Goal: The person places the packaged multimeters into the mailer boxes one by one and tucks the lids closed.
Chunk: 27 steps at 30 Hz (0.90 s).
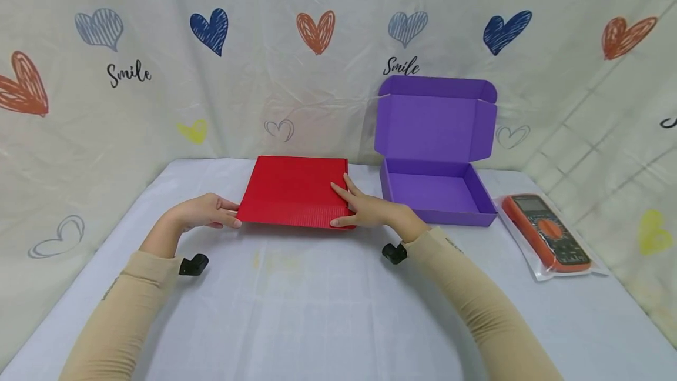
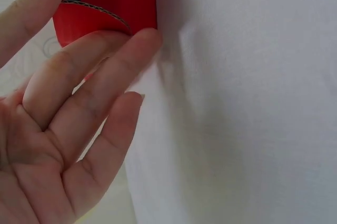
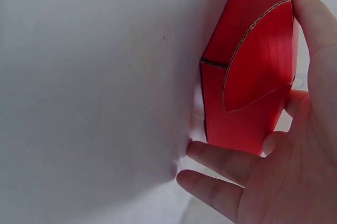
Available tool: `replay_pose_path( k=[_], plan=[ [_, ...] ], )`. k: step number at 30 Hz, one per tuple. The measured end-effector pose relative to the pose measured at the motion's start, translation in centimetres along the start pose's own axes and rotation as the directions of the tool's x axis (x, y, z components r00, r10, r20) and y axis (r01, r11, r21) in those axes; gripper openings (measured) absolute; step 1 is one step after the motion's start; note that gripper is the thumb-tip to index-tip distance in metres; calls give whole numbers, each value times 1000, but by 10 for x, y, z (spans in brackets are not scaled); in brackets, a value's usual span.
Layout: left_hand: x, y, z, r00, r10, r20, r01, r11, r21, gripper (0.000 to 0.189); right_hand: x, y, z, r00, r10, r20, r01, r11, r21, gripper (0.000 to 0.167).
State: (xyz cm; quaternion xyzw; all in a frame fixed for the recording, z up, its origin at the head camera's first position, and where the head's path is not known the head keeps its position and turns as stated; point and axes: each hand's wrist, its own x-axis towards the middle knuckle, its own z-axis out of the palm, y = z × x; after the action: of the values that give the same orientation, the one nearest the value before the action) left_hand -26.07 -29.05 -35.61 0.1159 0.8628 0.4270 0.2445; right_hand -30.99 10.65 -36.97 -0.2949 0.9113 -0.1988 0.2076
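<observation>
A red cardboard box (image 1: 298,190) lies on the white-covered table, its top panel facing up. At its front left corner is my left hand (image 1: 208,211); the thumb and fingers touch the corner. In the left wrist view, the fingers of that hand lie against a curved side flap (image 2: 95,21). My right hand (image 1: 367,207) rests at the right side, fingers spread, with the thumb at the front right corner. A rounded tab (image 3: 260,58) with a bare corrugated edge shows there in the right wrist view. The box's inside is hidden.
An open purple box (image 1: 436,187) stands behind my right hand, its lid (image 1: 431,125) upright against the curtain. To the right lies an orange and black multimeter (image 1: 550,231) in a clear plastic bag. A heart-printed curtain (image 1: 238,93) borders the table (image 1: 296,310).
</observation>
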Motion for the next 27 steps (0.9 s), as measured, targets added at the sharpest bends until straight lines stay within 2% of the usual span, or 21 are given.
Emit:
replay_pose_path(
  k=[10, 17, 22, 27],
  plan=[
    [0, -2, -1, 1000, 3, 18, -2, 1000, -28, 53, 0, -2, -2, 1000, -5, -1, 5, 1000, 1, 103],
    [2, 1, 1, 999, 11, -34, -10, 999, 32, 51, 0, -1, 0, 1000, 7, -7, -7, 1000, -8, 103],
    [3, 4, 1, 998, 2, -63, 1, 999, 42, 67, -4, 0, -1, 1000, 5, -14, -5, 1000, -1, 100],
    [2, 3, 0, 997, -16, -72, 20, 998, 65, 80, -15, 3, 0, 999, -33, -39, 32, 999, -14, 97]
  ],
)
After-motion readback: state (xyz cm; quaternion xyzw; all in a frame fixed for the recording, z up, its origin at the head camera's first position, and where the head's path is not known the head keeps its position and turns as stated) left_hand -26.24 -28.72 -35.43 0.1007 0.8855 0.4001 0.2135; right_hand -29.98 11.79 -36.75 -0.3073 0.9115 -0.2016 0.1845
